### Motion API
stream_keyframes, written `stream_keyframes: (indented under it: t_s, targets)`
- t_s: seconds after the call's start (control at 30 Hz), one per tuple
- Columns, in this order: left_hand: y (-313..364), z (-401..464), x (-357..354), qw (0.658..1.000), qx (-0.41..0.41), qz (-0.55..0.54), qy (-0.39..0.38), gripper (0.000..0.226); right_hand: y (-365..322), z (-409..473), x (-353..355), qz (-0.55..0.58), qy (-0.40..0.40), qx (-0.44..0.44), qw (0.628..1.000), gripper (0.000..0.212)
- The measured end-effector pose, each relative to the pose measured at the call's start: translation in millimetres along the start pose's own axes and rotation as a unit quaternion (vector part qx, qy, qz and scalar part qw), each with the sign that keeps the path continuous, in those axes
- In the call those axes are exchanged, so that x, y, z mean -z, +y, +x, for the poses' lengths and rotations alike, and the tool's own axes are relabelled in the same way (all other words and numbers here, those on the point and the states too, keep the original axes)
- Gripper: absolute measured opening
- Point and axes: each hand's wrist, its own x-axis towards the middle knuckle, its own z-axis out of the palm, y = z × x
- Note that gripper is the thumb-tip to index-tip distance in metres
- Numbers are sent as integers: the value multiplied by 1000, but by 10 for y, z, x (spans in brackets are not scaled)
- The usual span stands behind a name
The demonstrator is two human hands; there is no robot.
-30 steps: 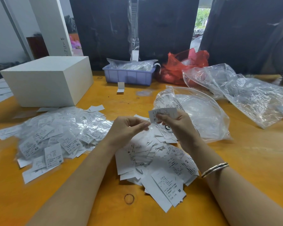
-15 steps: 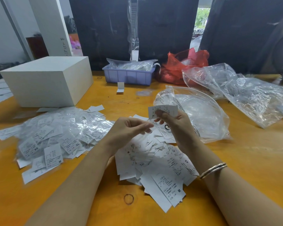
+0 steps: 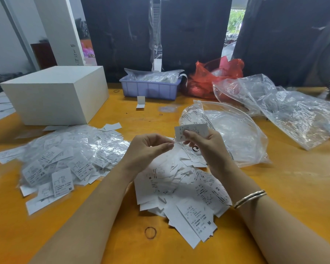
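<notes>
1. Sorting step: the right hand (image 3: 208, 149) pinches a small white printed paper label marked XL (image 3: 193, 130), held at 12 o'clock above the loose heap of white paper labels (image 3: 179, 187).
2. The left hand (image 3: 149, 149) is curled at the label's 8 o'clock; I cannot tell whether it grips anything.
3. Next, probably: a light two-hand pinch.

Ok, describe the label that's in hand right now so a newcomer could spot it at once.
On the orange table, find the loose heap of white labels in the middle, nearest the camera. Just above its far edge the right hand pinches one label in front of the clear zip bag. It is the only one lifted off the table.
</notes>
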Motion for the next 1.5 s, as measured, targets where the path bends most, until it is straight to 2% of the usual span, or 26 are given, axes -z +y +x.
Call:
stream_keyframes:
  t_s: [0.1,0.3,0.5,0.8,1.0,1.17,1.5]
  targets:
    - [-17,11,16,997,-39,55,25,8,-8,11,20,4,35,13,999,5]
    - [-28,19,19,991,-71,109,46,13,-13,-21,-59,5,11,33,999,7]
    - [-24,14,19,987,-86,123,51,17,8,-22,-69,-42,8,64,997,13]
    - [-13,12,3,988,-88,114,49,19,33,-12,-70,-128,-12,125,984,14]
    - [-25,12,12,989,-84,111,47,13,31,-7,-52,-80,14,123,989,18]
    - [-18,11,13,988,-87,119,47,13,22,-15,-69,-94,2,134,987,7]
    - [5,0,7,991,-80,102,44,12,73,-10,-58,-143,-9,137,980,12]
